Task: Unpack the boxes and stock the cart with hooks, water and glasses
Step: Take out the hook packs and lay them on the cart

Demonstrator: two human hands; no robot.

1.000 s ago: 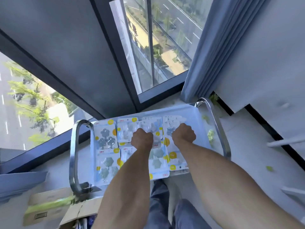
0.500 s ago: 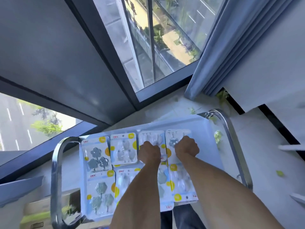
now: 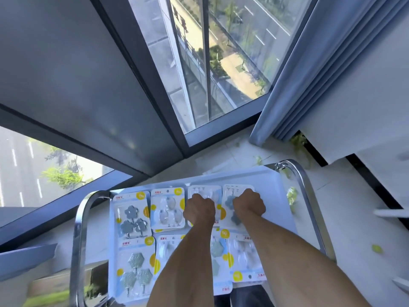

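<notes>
Both of the person's arms are stretched straight out ahead, forearms bare and running roughly parallel down to the cart's top tray (image 3: pixel 276 180). The left hand (image 3: pixel 199 210) is curled into a fist, knuckles up, sitting on a hook pack with clear hooks (image 3: pixel 204 203) in the far row. The right hand (image 3: pixel 249 206) is balled up the same way, just beside it, on the pack with blue-grey flower hooks (image 3: pixel 238 207) at the far right of that row. Fingers are tucked under on both, so it's honestly hard to say if they're pinching the pack edges or just pressing down with the hands clenched.

The hook packs are all lying flat on the white tray, two rows of four, edges touching or overlapping a little. Far row, left to right: a flower hook pack (image 3: pixel 131 214), a clear oval hook pack (image 3: pixel 168 209), then the two under the fists. Near row: a hexagon hook pack (image 3: pixel 136 267) on the left, two packs mostly hidden under the left forearm, and a clear pack (image 3: pixel 244 255) between the two arms.

Chrome handles loop up at both ends of the tray, the left handle (image 3: pixel 77 229) and the right handle (image 3: pixel 307 196). Past the cart is a window corner (image 3: pixel 163 103) with a dark frame, and a grey-blue curtain (image 3: pixel 309 74) hangs on the right.
</notes>
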